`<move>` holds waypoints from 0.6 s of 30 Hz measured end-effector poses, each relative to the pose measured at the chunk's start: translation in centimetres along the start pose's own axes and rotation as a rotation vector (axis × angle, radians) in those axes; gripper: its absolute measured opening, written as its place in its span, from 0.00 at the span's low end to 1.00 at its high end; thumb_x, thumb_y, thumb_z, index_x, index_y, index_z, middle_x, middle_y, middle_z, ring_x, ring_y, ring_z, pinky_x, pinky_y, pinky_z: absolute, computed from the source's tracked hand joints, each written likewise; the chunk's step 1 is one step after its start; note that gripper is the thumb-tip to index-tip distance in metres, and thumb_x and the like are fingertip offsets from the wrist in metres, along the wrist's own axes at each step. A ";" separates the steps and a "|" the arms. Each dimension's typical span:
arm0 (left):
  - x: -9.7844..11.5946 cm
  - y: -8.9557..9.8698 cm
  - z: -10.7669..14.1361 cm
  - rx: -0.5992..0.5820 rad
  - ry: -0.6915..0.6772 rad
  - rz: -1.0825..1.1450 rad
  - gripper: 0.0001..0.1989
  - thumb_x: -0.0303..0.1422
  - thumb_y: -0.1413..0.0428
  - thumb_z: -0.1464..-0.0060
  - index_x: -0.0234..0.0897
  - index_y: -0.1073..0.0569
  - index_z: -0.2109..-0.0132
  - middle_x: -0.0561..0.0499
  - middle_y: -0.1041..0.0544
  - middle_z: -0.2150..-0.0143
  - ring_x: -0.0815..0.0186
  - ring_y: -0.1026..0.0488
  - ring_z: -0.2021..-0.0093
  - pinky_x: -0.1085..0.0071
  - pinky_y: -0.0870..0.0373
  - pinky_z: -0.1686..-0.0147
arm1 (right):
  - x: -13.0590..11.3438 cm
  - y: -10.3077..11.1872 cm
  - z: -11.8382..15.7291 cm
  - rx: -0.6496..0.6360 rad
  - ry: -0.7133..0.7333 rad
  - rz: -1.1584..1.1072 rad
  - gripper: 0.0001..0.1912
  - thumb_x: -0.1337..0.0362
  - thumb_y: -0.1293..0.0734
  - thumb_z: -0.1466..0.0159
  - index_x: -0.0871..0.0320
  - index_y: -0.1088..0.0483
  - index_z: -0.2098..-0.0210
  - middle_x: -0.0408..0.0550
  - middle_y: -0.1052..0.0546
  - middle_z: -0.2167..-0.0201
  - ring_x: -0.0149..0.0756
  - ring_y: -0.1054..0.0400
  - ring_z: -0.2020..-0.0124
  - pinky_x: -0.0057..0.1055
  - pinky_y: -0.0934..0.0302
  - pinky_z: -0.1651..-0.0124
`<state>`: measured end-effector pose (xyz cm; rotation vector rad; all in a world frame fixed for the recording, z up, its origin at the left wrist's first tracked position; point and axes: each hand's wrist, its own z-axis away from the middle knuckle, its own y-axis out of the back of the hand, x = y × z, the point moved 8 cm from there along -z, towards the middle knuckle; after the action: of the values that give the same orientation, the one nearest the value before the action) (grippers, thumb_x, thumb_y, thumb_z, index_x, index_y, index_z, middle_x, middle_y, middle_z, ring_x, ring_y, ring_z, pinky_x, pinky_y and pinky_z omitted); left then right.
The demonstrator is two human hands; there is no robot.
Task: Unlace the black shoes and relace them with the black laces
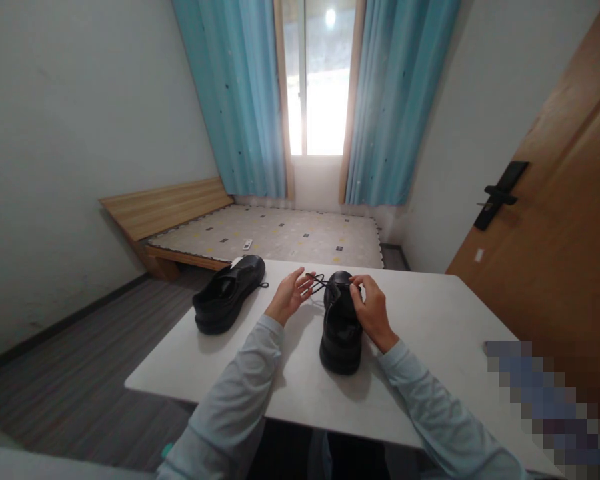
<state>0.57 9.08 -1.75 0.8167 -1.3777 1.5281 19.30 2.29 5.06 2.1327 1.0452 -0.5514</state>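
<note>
A black lace-up shoe (341, 343) rests on the white table (290, 400), toe pointing away from me and its opening facing up. My right hand (373, 305) is closed at the shoe's right side, thumb and fingers pinching its upper edge by the lacing. To the left of the shoe, my left hand (291, 293) has its palm turned up, with the black shoelace (319, 281) caught at its fingertips. The lace stretches in loops from the fingers to the shoe's front. A second black shoe (227, 300) lies farther left on the table, a lace loop sticking out on its right.
Beyond the table stands a low bed (280, 230) with a patterned mattress and a small white object (248, 245) on it. Blue curtains (390, 100) flank a bright window. A brown door (555, 220) is at right, and a pixelated patch covers the table's right edge.
</note>
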 end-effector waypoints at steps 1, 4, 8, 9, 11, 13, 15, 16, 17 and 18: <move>-0.1 0.0 0.0 -0.012 0.029 0.018 0.12 0.41 0.48 0.46 0.37 0.35 0.61 0.44 0.25 0.54 0.71 0.27 0.67 0.73 0.30 0.66 | 0.1 0.2 -0.1 0.015 -0.009 -0.018 0.04 0.66 0.42 0.39 0.56 0.37 0.68 0.51 0.27 0.64 0.41 0.34 0.60 0.39 0.41 0.54; -0.2 0.0 -0.2 -0.036 0.041 -0.011 0.14 0.41 0.46 0.48 0.36 0.34 0.60 0.46 0.24 0.58 0.74 0.30 0.72 0.76 0.33 0.70 | 0.3 1.2 -0.4 0.070 -0.037 -0.080 0.05 0.65 0.42 0.37 0.56 0.36 0.68 0.49 0.27 0.65 0.39 0.33 0.60 0.38 0.39 0.55; 0.5 -0.8 0.3 -0.085 -0.097 -0.249 0.21 0.38 0.43 0.51 0.35 0.32 0.51 0.49 0.24 0.65 0.74 0.31 0.72 0.77 0.37 0.72 | 1.0 3.0 -1.0 0.172 -0.081 -0.166 0.05 0.62 0.41 0.37 0.56 0.37 0.68 0.49 0.26 0.64 0.37 0.32 0.60 0.36 0.38 0.56; 0.5 -1.3 0.5 -0.115 -0.122 -0.332 0.21 0.38 0.42 0.52 0.34 0.31 0.51 0.49 0.24 0.67 0.73 0.31 0.72 0.77 0.37 0.72 | 1.2 3.5 -1.2 0.201 -0.095 -0.190 0.05 0.62 0.40 0.37 0.56 0.37 0.67 0.48 0.26 0.64 0.36 0.32 0.61 0.36 0.38 0.56; 0.6 -2.3 0.9 -0.176 -0.172 -0.465 0.19 0.37 0.42 0.52 0.34 0.27 0.53 0.49 0.23 0.69 0.70 0.30 0.70 0.75 0.37 0.70 | 1.9 4.3 -1.4 0.255 -0.120 -0.244 0.06 0.60 0.39 0.37 0.56 0.37 0.67 0.48 0.26 0.65 0.35 0.31 0.62 0.35 0.37 0.56; 0.9 -3.0 1.2 -0.206 -0.244 -0.506 0.16 0.36 0.42 0.53 0.34 0.25 0.56 0.48 0.22 0.67 0.67 0.28 0.66 0.72 0.35 0.66 | 2.7 5.0 -1.7 0.303 -0.142 -0.336 0.08 0.59 0.38 0.38 0.57 0.37 0.67 0.47 0.26 0.66 0.33 0.30 0.64 0.35 0.36 0.58; 1.4 -3.3 1.3 -0.201 -0.335 -0.471 0.15 0.36 0.41 0.54 0.33 0.25 0.59 0.46 0.22 0.62 0.64 0.27 0.62 0.69 0.33 0.61 | 3.5 5.5 -2.0 0.343 -0.163 -0.448 0.09 0.57 0.37 0.39 0.57 0.38 0.67 0.45 0.25 0.68 0.32 0.29 0.67 0.34 0.34 0.61; 1.6 -3.4 1.4 -0.197 -0.379 -0.455 0.15 0.36 0.40 0.54 0.33 0.25 0.59 0.45 0.22 0.60 0.64 0.27 0.60 0.67 0.33 0.58 | 3.9 5.7 -2.1 0.367 -0.173 -0.502 0.09 0.57 0.37 0.39 0.56 0.39 0.67 0.45 0.25 0.68 0.32 0.29 0.68 0.33 0.34 0.62; 1.8 -3.6 1.4 -0.200 -0.416 -0.453 0.14 0.37 0.41 0.53 0.33 0.25 0.60 0.45 0.22 0.59 0.63 0.27 0.58 0.66 0.33 0.56 | 4.3 6.0 -2.2 0.395 -0.182 -0.553 0.10 0.57 0.36 0.40 0.56 0.39 0.66 0.44 0.25 0.69 0.31 0.28 0.68 0.33 0.33 0.63; 1.9 -3.8 1.5 -0.211 -0.444 -0.469 0.15 0.38 0.41 0.52 0.33 0.25 0.60 0.45 0.23 0.58 0.62 0.27 0.57 0.65 0.33 0.54 | 4.6 6.4 -2.3 0.425 -0.191 -0.601 0.10 0.58 0.36 0.40 0.56 0.39 0.66 0.43 0.25 0.70 0.31 0.28 0.69 0.33 0.33 0.64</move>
<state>3.25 7.86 1.69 1.2877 -1.4909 0.8542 27.31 3.54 6.28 2.0279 1.5692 -1.3352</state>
